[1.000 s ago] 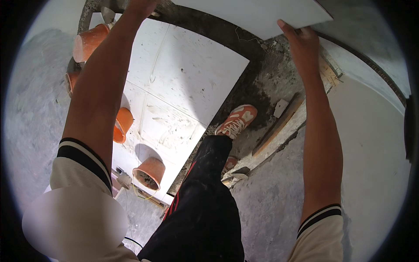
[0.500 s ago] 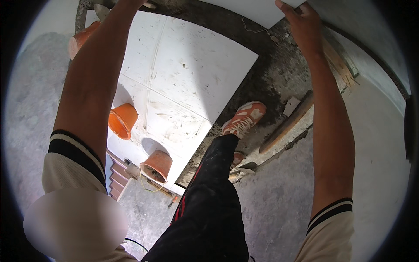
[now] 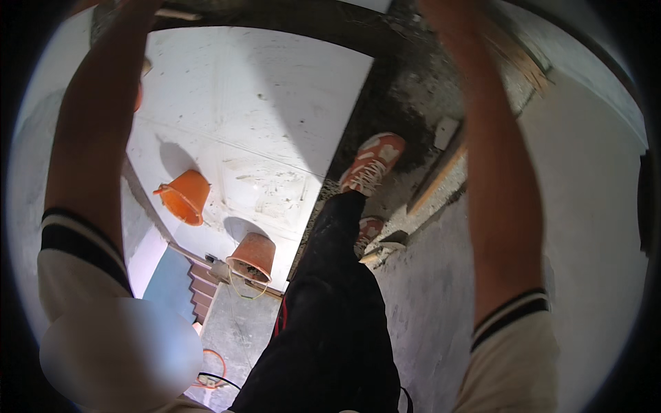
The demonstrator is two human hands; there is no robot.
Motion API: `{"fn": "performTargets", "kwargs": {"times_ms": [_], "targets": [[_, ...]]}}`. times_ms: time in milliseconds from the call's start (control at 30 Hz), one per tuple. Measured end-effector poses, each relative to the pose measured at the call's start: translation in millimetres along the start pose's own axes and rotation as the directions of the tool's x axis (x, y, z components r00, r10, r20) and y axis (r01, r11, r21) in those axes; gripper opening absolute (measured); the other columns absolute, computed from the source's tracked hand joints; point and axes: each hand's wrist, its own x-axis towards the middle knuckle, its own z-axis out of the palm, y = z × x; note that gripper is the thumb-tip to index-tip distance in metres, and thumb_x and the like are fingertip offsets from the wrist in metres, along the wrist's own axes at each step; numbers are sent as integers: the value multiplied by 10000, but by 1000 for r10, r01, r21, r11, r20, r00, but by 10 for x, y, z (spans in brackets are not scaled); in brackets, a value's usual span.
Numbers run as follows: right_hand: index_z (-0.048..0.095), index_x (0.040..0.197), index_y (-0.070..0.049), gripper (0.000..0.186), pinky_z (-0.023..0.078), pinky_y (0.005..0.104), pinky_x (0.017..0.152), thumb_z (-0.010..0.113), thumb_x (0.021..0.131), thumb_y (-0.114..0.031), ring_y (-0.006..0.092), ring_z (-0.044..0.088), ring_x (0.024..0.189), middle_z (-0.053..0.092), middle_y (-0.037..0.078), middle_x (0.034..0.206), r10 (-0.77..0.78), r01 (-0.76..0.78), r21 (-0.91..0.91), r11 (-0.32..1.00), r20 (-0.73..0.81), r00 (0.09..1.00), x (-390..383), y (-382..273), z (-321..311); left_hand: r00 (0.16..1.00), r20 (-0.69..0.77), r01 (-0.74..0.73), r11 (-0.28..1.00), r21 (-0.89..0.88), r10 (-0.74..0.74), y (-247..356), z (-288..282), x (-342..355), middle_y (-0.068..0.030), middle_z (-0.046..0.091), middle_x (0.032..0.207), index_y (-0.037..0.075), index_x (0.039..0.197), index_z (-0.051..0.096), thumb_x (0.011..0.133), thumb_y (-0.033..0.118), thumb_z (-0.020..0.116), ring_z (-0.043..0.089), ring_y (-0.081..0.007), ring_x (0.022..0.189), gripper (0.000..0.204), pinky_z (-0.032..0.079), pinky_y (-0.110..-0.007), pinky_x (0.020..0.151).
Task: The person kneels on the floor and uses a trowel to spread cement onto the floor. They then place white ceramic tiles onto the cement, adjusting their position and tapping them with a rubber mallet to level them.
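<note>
Both my arms reach forward to the far edge of the head view. My left hand lies beyond that edge; only its forearm shows. Part of my right hand [image 3: 449, 12] is seen at the top, blurred, with its fingers cut off by the frame. A thin strip of a white tile or panel [image 3: 368, 4] shows at the top edge, left of my right hand. Below it, past a dark bare strip of ground [image 3: 310, 15], lie large white smudged floor tiles [image 3: 275, 103].
An orange bucket [image 3: 186, 196] and a reddish bucket [image 3: 253, 256] with a wire handle stand on the tiles. Right of my shoe [image 3: 375, 160] lie a wooden plank [image 3: 434, 179] and a trowel-like tool [image 3: 389, 246]. A grey wall [image 3: 585, 193] rises at the right; steps [image 3: 201, 292] descend at lower left.
My arms have stretched farther forward and the view has shifted. The white panel and my right hand, shown gripping its corner before, have mostly passed out of the top edge.
</note>
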Motion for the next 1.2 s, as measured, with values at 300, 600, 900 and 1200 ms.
{"fn": "performTargets", "kwargs": {"times_ms": [300,600,900,1200], "targets": [[630,1263,12,480,527,417,928,673,956,-354,306,691,1001,691,193,1126,672,-788,-38,615,-499,548,-3668,1097,-204,962,-94,-221,934,280,256,-196,243,-312,-182,446,1562,63,1524,430,1077,435,446,416,-301,1444,581,434,-525,1154],[548,1312,-13,618,520,544,939,801,857,-346,433,638,1106,622,249,1201,699,-856,-453,251,-527,484,-4568,1935,-1003,807,547,-588,387,711,221,-1383,-139,-1520,-119,544,1495,97,1484,526,1056,277,542,514,-230,1358,465,440,-397,1102],[681,1077,-29,404,499,512,849,771,884,-373,435,651,987,690,214,1011,543,-750,-481,453,-519,661,-4972,1215,-927,540,576,-49,661,749,-613,-2551,562,-4714,-132,612,1344,27,1401,562,967,225,745,612,-218,1242,511,556,-368,976],[649,1291,-50,402,528,456,863,737,924,-189,380,633,1035,604,175,1147,451,-582,-412,702,-375,810,-4247,23,-527,881,473,-333,711,620,1,-1958,1676,-4930,-204,629,1308,48,1427,472,784,377,903,647,-316,1185,841,518,-411,987]]}}
